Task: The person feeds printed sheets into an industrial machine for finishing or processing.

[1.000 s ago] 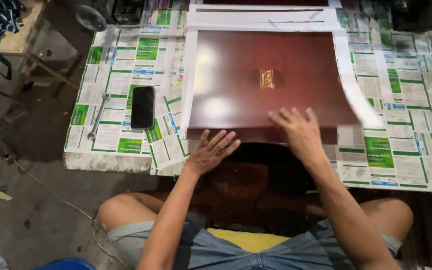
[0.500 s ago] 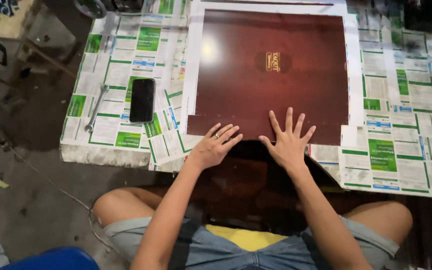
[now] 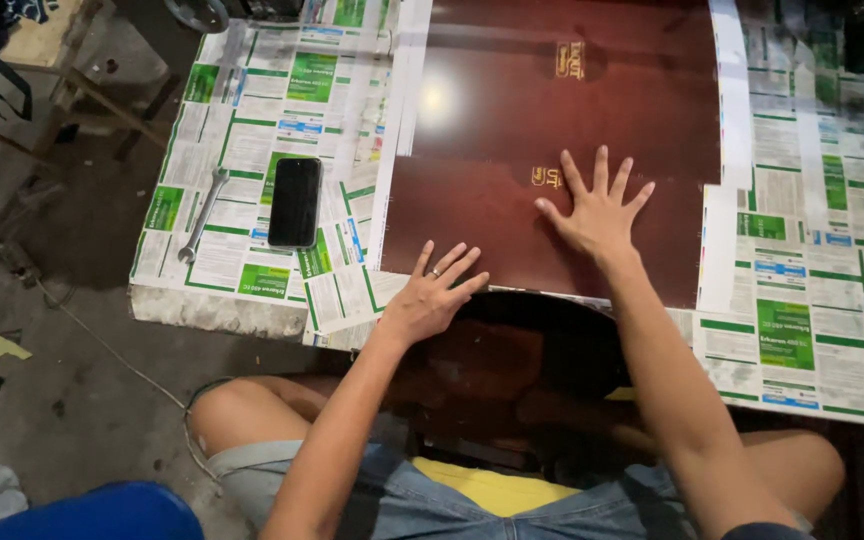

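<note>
I see the dark red sheet lying flat on the table, covered with newspapers. My right hand presses on it, fingers wide — holding nothing. My left hand lies at 7 o'clock from it, also spread, on the sheet's near edge. At 9 o'clock lie a phone and a wrench.

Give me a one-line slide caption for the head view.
Both hands, left and right, press flat on a glossy dark-red rectangular sheet over a newspaper-covered table.
</note>
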